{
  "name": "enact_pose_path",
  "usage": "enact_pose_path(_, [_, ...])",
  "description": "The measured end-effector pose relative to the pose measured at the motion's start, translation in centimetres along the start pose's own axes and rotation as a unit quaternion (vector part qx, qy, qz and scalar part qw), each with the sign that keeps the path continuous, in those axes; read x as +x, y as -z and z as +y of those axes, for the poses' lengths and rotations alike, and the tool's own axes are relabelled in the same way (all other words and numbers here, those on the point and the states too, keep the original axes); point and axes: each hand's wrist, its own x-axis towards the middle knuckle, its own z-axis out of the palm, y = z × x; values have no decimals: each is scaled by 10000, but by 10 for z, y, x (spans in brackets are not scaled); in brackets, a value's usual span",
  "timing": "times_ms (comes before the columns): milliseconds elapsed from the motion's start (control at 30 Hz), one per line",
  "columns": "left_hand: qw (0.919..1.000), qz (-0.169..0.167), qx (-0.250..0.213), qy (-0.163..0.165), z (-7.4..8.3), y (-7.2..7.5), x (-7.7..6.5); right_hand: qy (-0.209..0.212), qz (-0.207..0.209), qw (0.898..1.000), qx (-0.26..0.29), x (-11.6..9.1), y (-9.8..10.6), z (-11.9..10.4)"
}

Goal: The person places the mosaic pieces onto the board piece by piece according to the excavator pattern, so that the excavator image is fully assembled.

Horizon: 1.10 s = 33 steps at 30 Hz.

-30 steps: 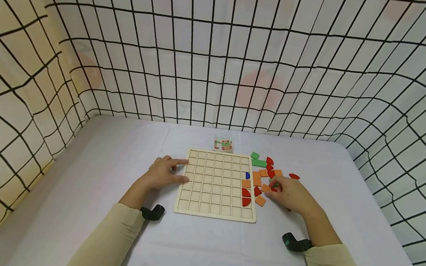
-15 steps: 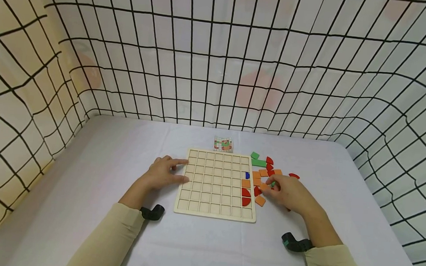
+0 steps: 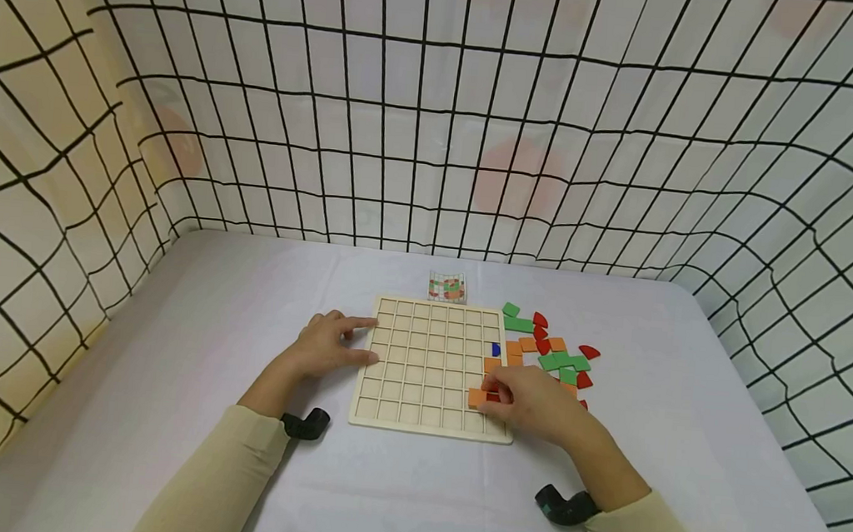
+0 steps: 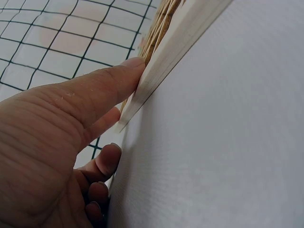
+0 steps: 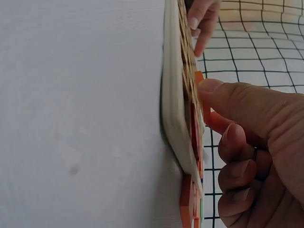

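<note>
A wooden grid board [image 3: 418,374] lies flat on the white cloth. At its left edge, my left hand [image 3: 328,346] rests thumb and index finger against the rim, the other fingers loosely curled. My right hand [image 3: 540,398] is over the board's right side and pinches an orange square tile [image 3: 476,398] between thumb and fingers; the right wrist view has the tile [image 5: 204,97] just at the grid's surface. In the right-hand column sit a blue piece [image 3: 496,349], an orange tile [image 3: 491,364] and red pieces [image 3: 493,397], partly hidden by that hand.
Right of the board lie several loose pieces: green tiles [image 3: 562,361], orange tiles [image 3: 513,354] and red quarter-round pieces [image 3: 588,351]. A small patterned card [image 3: 446,288] is behind the board. Black wire mesh [image 3: 451,143] surrounds the table's back and sides.
My right hand has moved left from the loose pieces to the board, bringing an orange tile with it. The green tiles it covered now show. My left hand has stayed put.
</note>
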Motion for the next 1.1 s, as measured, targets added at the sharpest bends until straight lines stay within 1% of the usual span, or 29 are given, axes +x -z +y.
enact_pose_path(133, [10000, 6, 11, -2, 0, 1, 0, -43, -25, 10000, -26, 0, -3, -4])
enact_pose_path(467, [10000, 24, 39, 8, 1, 1, 1, -28, -38, 10000, -13, 2, -7, -4])
enact_pose_path(600, [10000, 10, 32, 5, 1, 0, 1, -12, -40, 10000, 88, 1, -5, -3])
enact_pose_path(667, [10000, 0, 8, 14, 1, 0, 0, 69, -8, 9999, 120, 0, -2, -1])
enact_pose_path(767, [10000, -17, -25, 25, 1, 0, 0, -10, 40, 9997, 257, -1, 4, 5])
enact_pose_path(833, [10000, -20, -34, 29, 1, 0, 0, -115, 57, 9993, 355, 0, 9, 13])
enact_pose_path(900, [10000, -22, -32, 17, 1, 0, 0, -309, 92, 9985, 439, 1, 13, 21])
enact_pose_path(1100, [10000, -12, -7, -20, 0, 1, 0, -598, 75, 9960, 663, -2, 26, 44])
